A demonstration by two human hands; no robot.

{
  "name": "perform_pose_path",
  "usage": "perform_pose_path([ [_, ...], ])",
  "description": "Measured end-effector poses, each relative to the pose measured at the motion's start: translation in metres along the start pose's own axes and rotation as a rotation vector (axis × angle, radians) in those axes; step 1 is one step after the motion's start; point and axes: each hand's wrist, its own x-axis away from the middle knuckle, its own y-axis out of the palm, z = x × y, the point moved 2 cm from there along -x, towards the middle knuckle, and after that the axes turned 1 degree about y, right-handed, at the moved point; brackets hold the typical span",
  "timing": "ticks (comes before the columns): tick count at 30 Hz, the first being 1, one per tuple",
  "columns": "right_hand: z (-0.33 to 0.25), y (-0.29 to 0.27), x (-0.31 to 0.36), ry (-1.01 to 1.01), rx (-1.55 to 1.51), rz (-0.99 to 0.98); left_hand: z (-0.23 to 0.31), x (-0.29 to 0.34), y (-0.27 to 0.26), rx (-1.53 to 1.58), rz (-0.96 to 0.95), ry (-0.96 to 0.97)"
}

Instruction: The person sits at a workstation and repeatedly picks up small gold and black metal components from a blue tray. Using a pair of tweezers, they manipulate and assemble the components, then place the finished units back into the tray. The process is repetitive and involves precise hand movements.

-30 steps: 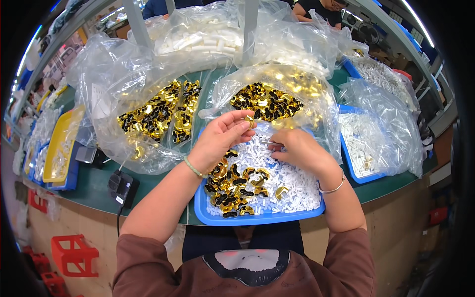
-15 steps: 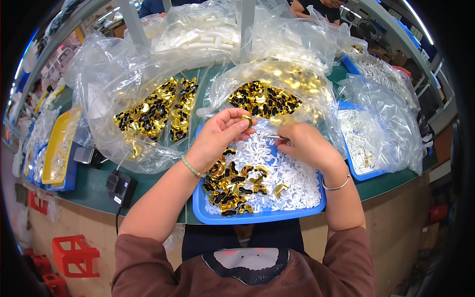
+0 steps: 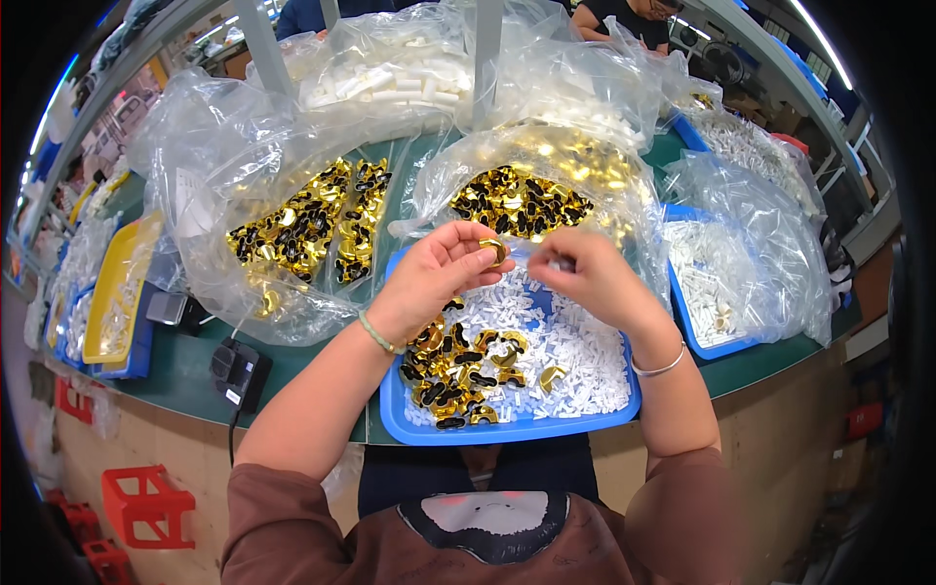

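My left hand (image 3: 436,270) pinches a shiny gold curved piece (image 3: 497,252) between thumb and fingers, above the far side of a blue tray (image 3: 517,430). Just right of it, my right hand (image 3: 597,281) is raised with its fingers curled together. Motion blurs those fingertips, and what they hold, if anything, cannot be made out. Short white tubes (image 3: 593,375) cover much of the tray. Gold-and-black curved pieces (image 3: 450,375) are heaped on its left side, and a single gold piece (image 3: 552,378) lies among the tubes.
Clear bags of gold-and-black pieces (image 3: 302,219) (image 3: 522,200) lie beyond the tray on the green table (image 3: 302,385). A black adapter (image 3: 239,370) sits left. Another blue tray (image 3: 719,346) stands right. Behind are bagged white tubes (image 3: 390,83) and frame posts (image 3: 487,58). People sit opposite.
My right hand has shifted slightly and its fingers have curled in; the thin white rod seen at its fingertips no longer shows. My left hand keeps the gold piece, now slightly lower.
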Motion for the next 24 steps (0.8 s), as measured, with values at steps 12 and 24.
perform_pose_path([
  [12, -0.007, 0.012, -0.002, -0.005, -0.287, 0.194, 0.0, -0.001, 0.003, -0.054, 0.008, 0.054],
  [24, -0.002, 0.01, -0.002, 0.108, -0.466, 0.087, -0.002, 0.0, 0.006, -0.077, -0.009, 0.102],
])
